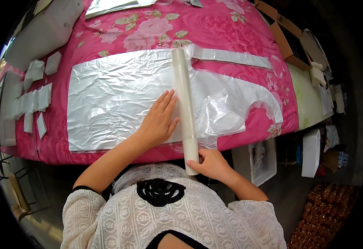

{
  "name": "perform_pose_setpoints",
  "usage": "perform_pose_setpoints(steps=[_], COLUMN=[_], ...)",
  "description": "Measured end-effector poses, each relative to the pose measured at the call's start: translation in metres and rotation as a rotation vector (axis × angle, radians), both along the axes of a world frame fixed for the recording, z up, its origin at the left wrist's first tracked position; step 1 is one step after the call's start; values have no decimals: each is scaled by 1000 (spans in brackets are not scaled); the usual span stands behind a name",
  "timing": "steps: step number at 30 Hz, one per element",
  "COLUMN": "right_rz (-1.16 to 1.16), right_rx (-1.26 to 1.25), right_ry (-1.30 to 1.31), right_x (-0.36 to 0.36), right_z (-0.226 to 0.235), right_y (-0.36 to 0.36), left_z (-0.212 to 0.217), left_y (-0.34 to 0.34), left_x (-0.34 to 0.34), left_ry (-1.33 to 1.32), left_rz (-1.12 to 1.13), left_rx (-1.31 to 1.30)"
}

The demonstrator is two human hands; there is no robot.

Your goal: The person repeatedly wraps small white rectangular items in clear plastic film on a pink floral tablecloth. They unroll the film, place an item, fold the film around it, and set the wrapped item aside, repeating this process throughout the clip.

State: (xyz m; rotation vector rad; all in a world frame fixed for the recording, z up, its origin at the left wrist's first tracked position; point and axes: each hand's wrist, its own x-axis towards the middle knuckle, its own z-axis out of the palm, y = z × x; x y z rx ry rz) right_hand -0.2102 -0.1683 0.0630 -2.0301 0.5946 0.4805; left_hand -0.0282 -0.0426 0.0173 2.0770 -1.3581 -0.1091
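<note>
A stack of thin silvery-white plastic sheeting [106, 99], shaped like an apron, lies flat on the table. Across its middle rests a long pale roller tube [183, 87], its near end jutting past the table edge. My right hand [210, 164] grips that near end, thumb on top. Flat on the sheeting, just left of the tube, is my left hand [158, 119], its fingers stretched out. To the right of the tube, the sheeting has a strap [233, 57] and a curved cut-out at its right end.
A pink flowered cloth [156, 29] covers the table. Several small folded white packets [32, 99] lie at the left, below a large white plastic container [44, 33]. More silvery sheeting [119, 7] lies at the far edge. Cardboard boxes [287, 41] stand right; a white bin [264, 162] is below.
</note>
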Motion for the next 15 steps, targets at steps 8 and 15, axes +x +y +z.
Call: perform_pose_setpoints(steps=[8,15], right_rz=[149,5], right_rx=[-96,-182], right_ry=[36,-252], right_x=[4,113], right_z=[15,21], right_y=[-20,-60], left_z=[-19,-20], left_y=[-16,-16], left_x=[-8,-10], left_ry=[-82,-169], left_rz=[15,31], left_rx=[105,164])
